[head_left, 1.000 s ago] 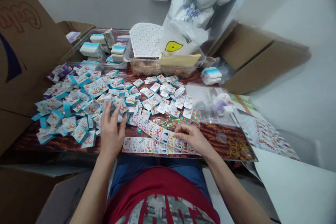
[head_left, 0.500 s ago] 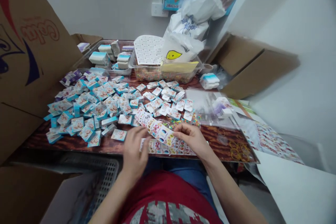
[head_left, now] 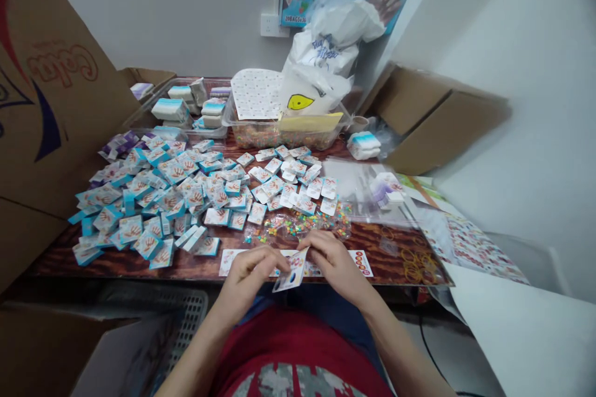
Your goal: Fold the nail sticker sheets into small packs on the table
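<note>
A printed nail sticker strip (head_left: 292,272), now looking short and folded, is held between both hands at the table's front edge. My left hand (head_left: 256,270) has its fingers closed on the strip's left side. Pinched at its upper right edge, the strip also sits in my right hand (head_left: 328,260). Beneath the hands another sticker strip (head_left: 362,262) lies flat along the edge, partly covered by them. Just beyond, small clear bags of coloured beads (head_left: 298,223) lie on the table.
A heap of small blue-and-white boxes (head_left: 179,192) spreads over the left and middle. Behind stand a clear tub (head_left: 256,135) and a white plastic bag (head_left: 321,74). Rubber bands (head_left: 414,265) and sticker sheets (head_left: 479,245) lie at the right. A large carton (head_left: 60,93) stands left.
The long strip that was stretched out over the table is now folded short and drawn nearer to me. My hands have come closer together, and the view has shifted slightly.
</note>
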Demonstrator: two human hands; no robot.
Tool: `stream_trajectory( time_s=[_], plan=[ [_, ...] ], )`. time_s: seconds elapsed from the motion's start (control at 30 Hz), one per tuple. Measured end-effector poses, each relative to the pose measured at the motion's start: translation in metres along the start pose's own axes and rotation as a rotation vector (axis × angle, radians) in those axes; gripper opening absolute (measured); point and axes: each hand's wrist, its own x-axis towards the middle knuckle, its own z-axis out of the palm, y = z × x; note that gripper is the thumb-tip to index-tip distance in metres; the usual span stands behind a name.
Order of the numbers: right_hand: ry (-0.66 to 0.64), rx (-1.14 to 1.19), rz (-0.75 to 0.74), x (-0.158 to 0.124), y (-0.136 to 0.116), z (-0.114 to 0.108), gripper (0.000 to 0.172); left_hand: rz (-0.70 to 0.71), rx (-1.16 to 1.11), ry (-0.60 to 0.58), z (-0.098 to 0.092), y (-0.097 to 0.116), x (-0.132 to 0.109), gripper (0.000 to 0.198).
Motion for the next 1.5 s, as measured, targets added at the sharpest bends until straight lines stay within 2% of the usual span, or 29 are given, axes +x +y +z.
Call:
stream_trajectory(
  time_s=[0.1, 0.17, 0.23, 0.27, 0.33, 0.37, 0.47, 0.53, 0.57, 0.7, 0.77, 0.83, 0.87, 0.97, 1.03, 1.1, 1.2, 1.3, 1.43, 1.5],
  plan=[
    [-0.068, 0.136, 0.030, -0.006, -0.006, 0.010, 0.023, -0.184, -0.216, 0.030, 0.008, -0.016, 0.005, 0.028],
    [-0.027, 0.145, 0.077, -0.008, -0.009, 0.020, 0.018, -0.305, -0.279, -0.058, 0.017, -0.029, 0.008, 0.036],
    [0.056, 0.120, 0.166, -0.010, -0.006, 0.028, 0.010, -0.381, -0.322, -0.182, 0.023, -0.040, 0.009, 0.034],
    [0.091, 0.116, 0.215, -0.010, -0.003, 0.030, 0.007, -0.403, -0.338, -0.199, 0.024, -0.045, 0.009, 0.034],
    [0.129, 0.163, 0.296, -0.012, 0.004, 0.029, 0.005, -0.428, -0.355, -0.122, 0.025, -0.052, 0.010, 0.034],
    [0.128, 0.221, 0.336, -0.013, 0.008, 0.027, 0.014, -0.437, -0.354, -0.045, 0.024, -0.054, 0.011, 0.035],
    [-0.007, 0.449, 0.438, -0.014, 0.014, 0.019, 0.031, -0.399, -0.251, 0.181, 0.022, -0.057, 0.014, 0.035],
    [-0.110, 0.522, 0.442, -0.015, 0.013, 0.018, 0.029, -0.303, -0.087, 0.223, 0.023, -0.053, 0.015, 0.033],
    [-0.129, 0.540, 0.438, -0.014, 0.012, 0.019, 0.027, -0.250, -0.004, 0.190, 0.025, -0.049, 0.015, 0.032],
    [-0.078, 0.736, 0.498, -0.012, 0.010, 0.024, 0.031, -0.108, 0.181, -0.080, 0.031, -0.033, 0.016, 0.030],
    [-0.099, 0.784, 0.496, -0.010, 0.015, 0.023, 0.036, -0.081, 0.257, -0.134, 0.031, -0.032, 0.017, 0.027],
    [-0.061, 0.652, 0.465, -0.007, 0.024, 0.017, 0.038, -0.107, 0.315, -0.143, 0.030, -0.038, 0.018, 0.028],
    [0.019, 0.522, 0.445, -0.004, 0.030, 0.014, 0.037, -0.143, 0.313, -0.144, 0.029, -0.042, 0.018, 0.032],
    [0.368, 0.015, 0.374, 0.008, 0.050, 0.007, 0.026, -0.296, 0.173, -0.115, 0.031, -0.055, 0.020, 0.039],
    [0.463, -0.234, 0.346, 0.017, 0.063, 0.006, 0.027, -0.369, 0.064, -0.089, 0.033, -0.060, 0.022, 0.040],
    [0.432, -0.317, 0.353, 0.023, 0.073, 0.009, 0.031, -0.407, -0.013, -0.067, 0.034, -0.062, 0.025, 0.040],
    [0.388, -0.220, 0.354, 0.024, 0.083, 0.012, 0.012, -0.464, -0.132, -0.045, 0.030, -0.062, 0.029, 0.041],
    [0.406, -0.136, 0.362, 0.019, 0.087, 0.012, 0.011, -0.496, -0.229, -0.025, 0.027, -0.063, 0.032, 0.042],
    [0.364, -0.274, 0.369, 0.019, 0.084, 0.017, 0.017, -0.505, -0.259, -0.040, 0.029, -0.065, 0.033, 0.044],
    [0.342, -0.323, 0.352, 0.021, 0.082, 0.020, 0.010, -0.512, -0.241, -0.054, 0.030, -0.066, 0.032, 0.044]
  ],
)
